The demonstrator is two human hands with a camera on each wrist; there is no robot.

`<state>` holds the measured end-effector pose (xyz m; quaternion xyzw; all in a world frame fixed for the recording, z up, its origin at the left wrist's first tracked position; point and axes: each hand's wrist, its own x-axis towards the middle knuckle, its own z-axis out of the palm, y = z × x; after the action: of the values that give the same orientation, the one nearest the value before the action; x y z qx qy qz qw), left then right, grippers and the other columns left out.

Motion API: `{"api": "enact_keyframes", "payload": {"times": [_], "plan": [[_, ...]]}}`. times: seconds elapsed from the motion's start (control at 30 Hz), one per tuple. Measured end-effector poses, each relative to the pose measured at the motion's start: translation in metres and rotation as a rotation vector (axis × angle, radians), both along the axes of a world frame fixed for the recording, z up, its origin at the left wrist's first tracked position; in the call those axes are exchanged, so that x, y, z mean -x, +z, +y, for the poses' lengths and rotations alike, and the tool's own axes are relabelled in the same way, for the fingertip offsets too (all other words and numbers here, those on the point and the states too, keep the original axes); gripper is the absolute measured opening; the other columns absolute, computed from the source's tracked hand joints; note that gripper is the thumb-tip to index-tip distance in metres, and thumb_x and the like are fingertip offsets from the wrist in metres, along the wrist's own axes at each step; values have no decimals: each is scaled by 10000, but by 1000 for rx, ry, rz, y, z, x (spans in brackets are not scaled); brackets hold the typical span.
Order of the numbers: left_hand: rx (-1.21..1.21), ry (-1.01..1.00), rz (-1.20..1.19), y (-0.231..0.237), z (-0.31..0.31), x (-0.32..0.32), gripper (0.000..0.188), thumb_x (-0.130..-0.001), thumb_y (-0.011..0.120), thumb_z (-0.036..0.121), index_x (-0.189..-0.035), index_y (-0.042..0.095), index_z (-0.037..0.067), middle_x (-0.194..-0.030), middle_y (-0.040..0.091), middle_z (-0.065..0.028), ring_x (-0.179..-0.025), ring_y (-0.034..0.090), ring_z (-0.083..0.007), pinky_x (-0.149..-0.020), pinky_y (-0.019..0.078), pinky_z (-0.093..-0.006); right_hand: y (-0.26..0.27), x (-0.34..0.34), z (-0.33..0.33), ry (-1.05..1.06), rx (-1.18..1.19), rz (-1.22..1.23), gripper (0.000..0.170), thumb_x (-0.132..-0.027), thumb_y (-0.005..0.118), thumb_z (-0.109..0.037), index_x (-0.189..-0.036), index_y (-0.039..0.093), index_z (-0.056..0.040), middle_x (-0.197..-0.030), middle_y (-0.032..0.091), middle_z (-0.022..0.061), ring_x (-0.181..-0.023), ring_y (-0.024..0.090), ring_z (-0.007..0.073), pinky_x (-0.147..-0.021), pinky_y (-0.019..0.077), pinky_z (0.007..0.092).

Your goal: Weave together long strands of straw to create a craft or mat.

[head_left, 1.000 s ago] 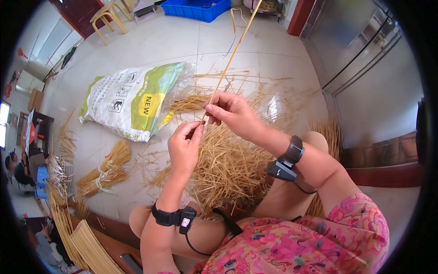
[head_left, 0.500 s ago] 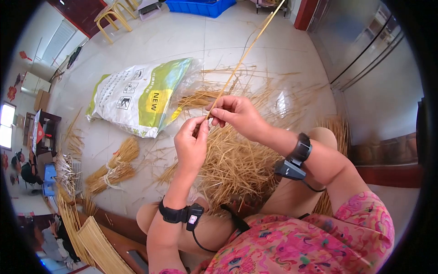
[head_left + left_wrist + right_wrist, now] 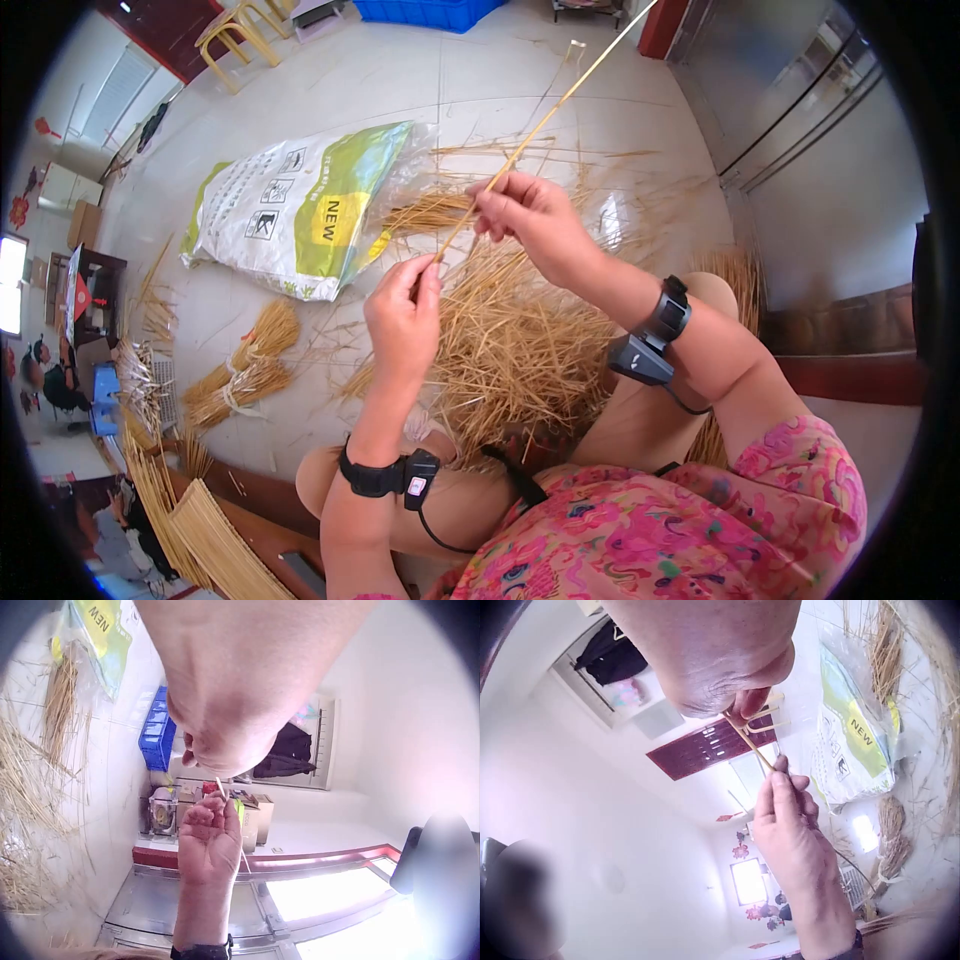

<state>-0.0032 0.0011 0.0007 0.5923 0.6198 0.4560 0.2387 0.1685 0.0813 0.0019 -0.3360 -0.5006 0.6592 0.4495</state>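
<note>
A long, thin straw stalk (image 3: 548,118) slants up and away from both hands in the head view. Its near end is pinched between thumb and fingers of my left hand (image 3: 403,315). Farther up, my right hand (image 3: 540,225) pinches the same stalk with thumb and forefinger. A short length of stalk (image 3: 751,744) shows between the two hands in the right wrist view. Below them, a loose heap of straw (image 3: 525,360) spreads on the floor between the person's knees.
A white and green plastic sack (image 3: 300,215) lies on the tiled floor, with a straw bundle (image 3: 425,213) at its mouth. Tied straw bundles (image 3: 245,365) lie to the left. A blue crate (image 3: 430,12) stands ahead, and a metal door (image 3: 800,180) is at the right.
My hands were close together half a second ago. The right hand has since moved up along the stalk, and the left slightly leftward, so the gap between them is wider.
</note>
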Motion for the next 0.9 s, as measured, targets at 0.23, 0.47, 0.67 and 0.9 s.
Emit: {"api": "enact_keyframes", "payload": {"times": [0.23, 0.47, 0.67, 0.9], "plan": [[-173, -28, 357, -15, 2, 24, 202, -851, 574, 39, -1050, 599, 12, -843, 625, -118, -684, 612, -196, -634, 486, -310, 0, -7, 11, -262, 46, 100, 229, -945, 507, -176, -997, 599, 27, -809, 620, 45, -705, 590, 86, -606, 458, 223], [41, -109, 47, 5, -1, -4, 166, -872, 559, 52, -1036, 551, 22, -840, 620, -138, -698, 605, -257, -629, 483, -328, -11, 18, -25, 6, -13, -101, 215, -905, 592, -225, -893, 648, -18, -771, 619, 6, -668, 578, 60, -560, 443, 203], [-121, -63, 165, -5, 0, 1, 128, -874, 558, 51, -995, 571, 14, -826, 609, -146, -694, 606, -260, -613, 481, -340, -2, 9, -12, -85, -22, -45, 170, -909, 579, -171, -923, 624, -7, -773, 624, 16, -679, 583, 62, -571, 444, 197], [-221, -63, 161, -3, -1, -4, 130, -841, 602, 36, -970, 590, 21, -829, 617, -131, -684, 615, -256, -580, 482, -331, -2, 8, -22, 69, -49, -103, 192, -925, 553, -149, -1010, 623, 8, -771, 624, 21, -694, 574, 62, -595, 455, 197]]}}
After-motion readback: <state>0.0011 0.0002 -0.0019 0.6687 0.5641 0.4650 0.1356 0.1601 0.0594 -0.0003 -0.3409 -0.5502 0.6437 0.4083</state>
